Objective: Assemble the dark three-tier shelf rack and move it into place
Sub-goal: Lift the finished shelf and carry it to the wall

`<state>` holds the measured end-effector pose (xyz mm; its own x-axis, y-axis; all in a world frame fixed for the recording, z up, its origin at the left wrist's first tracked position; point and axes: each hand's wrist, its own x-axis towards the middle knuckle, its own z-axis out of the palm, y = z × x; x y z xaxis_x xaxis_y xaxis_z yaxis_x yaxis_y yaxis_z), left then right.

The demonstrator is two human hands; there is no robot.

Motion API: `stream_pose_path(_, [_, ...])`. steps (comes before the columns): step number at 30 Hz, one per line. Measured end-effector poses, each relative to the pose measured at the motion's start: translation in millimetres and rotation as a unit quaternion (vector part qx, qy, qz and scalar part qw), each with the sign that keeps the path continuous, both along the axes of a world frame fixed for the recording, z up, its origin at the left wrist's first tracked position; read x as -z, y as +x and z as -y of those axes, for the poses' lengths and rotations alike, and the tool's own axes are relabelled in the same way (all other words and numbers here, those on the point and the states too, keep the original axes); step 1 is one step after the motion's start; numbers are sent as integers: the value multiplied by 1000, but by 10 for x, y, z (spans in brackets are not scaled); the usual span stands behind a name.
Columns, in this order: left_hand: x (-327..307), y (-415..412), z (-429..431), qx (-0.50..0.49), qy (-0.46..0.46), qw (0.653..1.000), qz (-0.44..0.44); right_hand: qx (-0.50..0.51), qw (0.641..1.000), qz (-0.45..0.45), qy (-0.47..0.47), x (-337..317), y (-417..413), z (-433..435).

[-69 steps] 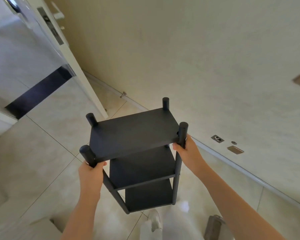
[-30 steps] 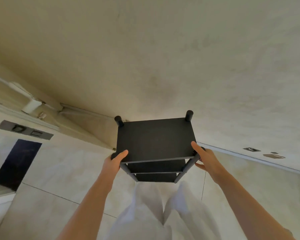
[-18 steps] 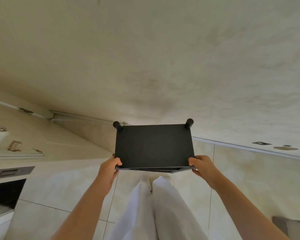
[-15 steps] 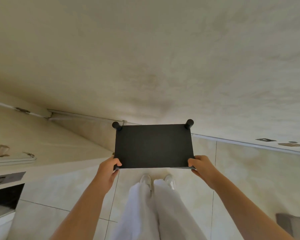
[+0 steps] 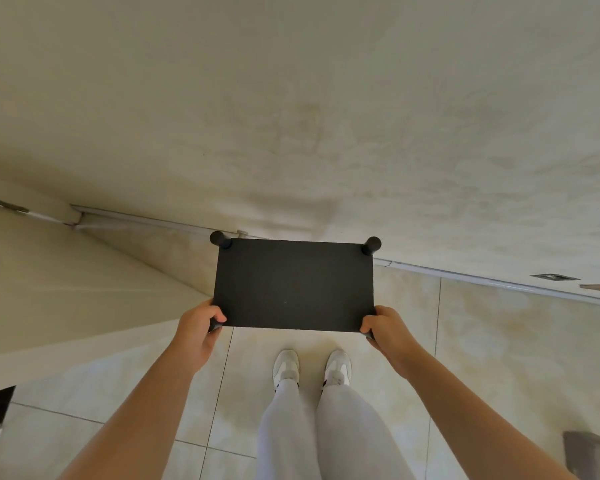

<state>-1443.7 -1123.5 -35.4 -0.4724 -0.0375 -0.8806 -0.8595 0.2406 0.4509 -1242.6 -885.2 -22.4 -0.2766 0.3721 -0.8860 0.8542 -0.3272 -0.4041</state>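
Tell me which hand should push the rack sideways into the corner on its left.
Right, probably. The right hand grips the near post of the rack on the side away from the corner, so it can push that way; the left hand grips the corner-side post and could only pull.

Beige wall (image 5: 291, 98), tiled floor (image 5: 499, 341), white baseboard (image 5: 482, 280) between.

Dark rectangular shelf rack (image 5: 293, 284) is close to the cream plaster wall (image 5: 326, 116), with little room behind. An angled cream door panel (image 5: 66, 289) crowds the left. Pale glossy floor tiles (image 5: 499, 341) lie open on the right, and white sneakers (image 5: 286, 367) stand on the near side.
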Motion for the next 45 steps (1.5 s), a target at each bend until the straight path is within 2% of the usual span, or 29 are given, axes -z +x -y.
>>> stream_pose_path(18, [311, -148, 39, 88, -12, 996, 1, 2, 999, 8, -36, 411, -14, 183])
stream_pose_path(23, [329, -158, 92, 181, -71, 981, 2, -45, 997, 42, -52, 438, -36, 181])
stream_pose_path(26, [300, -201, 56, 190, -86, 978, 1, -60, 995, 60, -61, 455, -85, 145])
stream_pose_path(29, [260, -280, -46, 213, -96, 972, 5, -26, 998, 29, -47, 486, -148, 76])
stream_pose_path(32, [282, -434, -176, 272, -84, 958, -31, 66, 997, -12, -29, 501, -285, -40])
stream_pose_path(36, [411, -611, -365, 288, -63, 955, -24, 138, 989, -18, -42, 520, -547, -178])
stream_pose_path(38, [473, -646, -426, 287, -63, 956, -18, 141, 989, -12, -39, 509, -642, -197])
stream_pose_path(42, [530, -637, -388, 295, -54, 954, 9, 73, 997, 32, -3, 534, -662, -123])
stream_pose_path(45, [536, -614, -325, 295, -47, 954, 11, 88, 995, 49, 7, 521, -634, -61])
